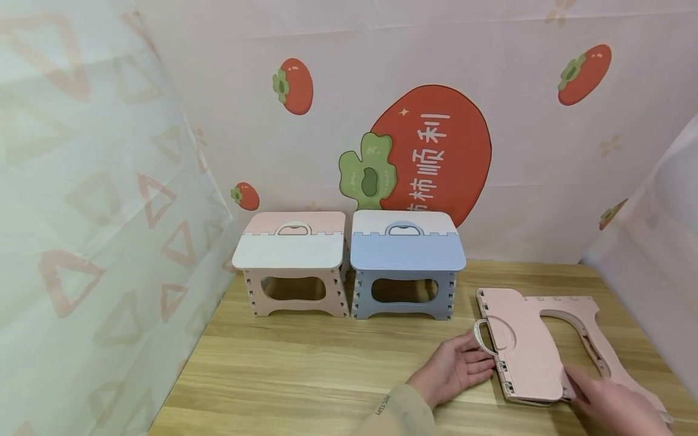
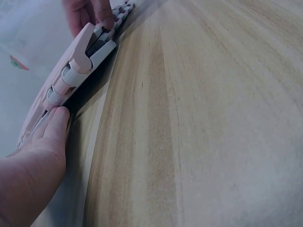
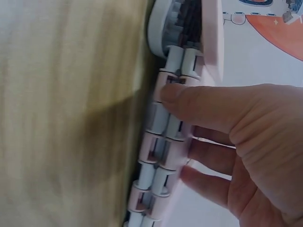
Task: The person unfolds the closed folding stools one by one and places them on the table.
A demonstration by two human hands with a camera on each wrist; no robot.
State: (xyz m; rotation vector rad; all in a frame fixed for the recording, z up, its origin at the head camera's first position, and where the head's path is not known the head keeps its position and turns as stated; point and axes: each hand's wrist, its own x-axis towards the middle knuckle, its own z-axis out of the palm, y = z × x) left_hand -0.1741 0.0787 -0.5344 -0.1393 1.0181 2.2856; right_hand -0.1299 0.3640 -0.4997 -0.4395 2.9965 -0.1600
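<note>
Item one: a pink folding stool [image 1: 529, 345], partly folded, at the right of your bench [image 1: 305, 375], its leg frame [image 1: 608, 345] spread out toward the right. Its handle loop [image 1: 477, 335] juts from the left edge.

Item two: your left hand [image 1: 452, 369] — fingers loosely extended, palm open, fingertips touching the stool's left edge just beside the loop; they are wrapped round nothing. A sleeve [image 1: 400, 412] with lettering covers your wrist.

Item three: your right hand [image 1: 621, 406], at the stool's near right side, pinching its hinged edge, thumb [image 3: 175, 94] laid on the hinge knuckles and fingers against the panel.

Item four: two stools standing upright, side by side, farther off — a pink-and-white stool [image 1: 289, 251] on the left, a blue-and-white stool [image 1: 406, 253] on its right.

Item five: a pale backdrop [image 1: 218, 72] on the far side, printed with red fruit.
</note>
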